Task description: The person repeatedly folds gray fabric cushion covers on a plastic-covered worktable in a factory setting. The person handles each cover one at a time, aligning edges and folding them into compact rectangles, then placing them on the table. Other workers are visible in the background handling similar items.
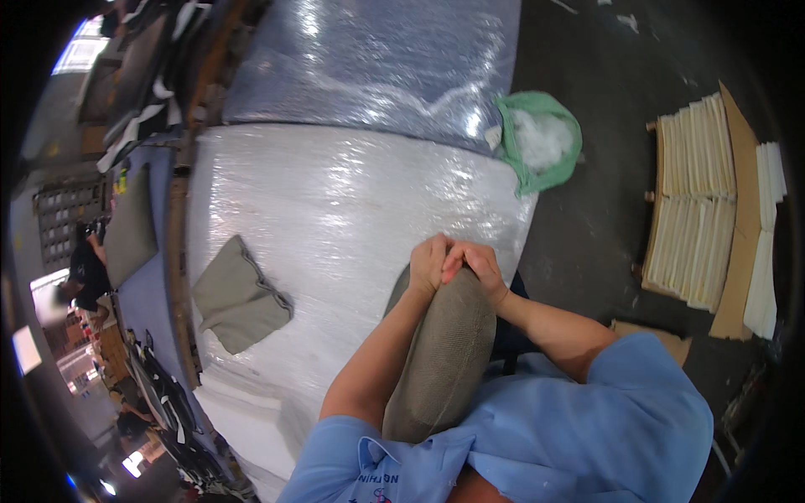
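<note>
A stuffed grey-brown cushion (449, 356) stands on edge against my body, its long seam facing up. At its far end my left hand (429, 265) and my right hand (480, 261) meet, both closed on the fabric with the fingers close together. What lies under the fingers is hidden. Left of the cushion, an empty-looking grey-brown fabric cover (243, 298) with a dark edge lies crumpled on the plastic-wrapped table (335, 184).
A green bag (570, 168) of white fluffy filling hangs at the table's far right corner. Stacked cream-coloured panels (692, 210) with cardboard stand on the floor at right. White folded sheets (243, 411) lie at near left. People and another blue-topped bench (153, 285) are further left.
</note>
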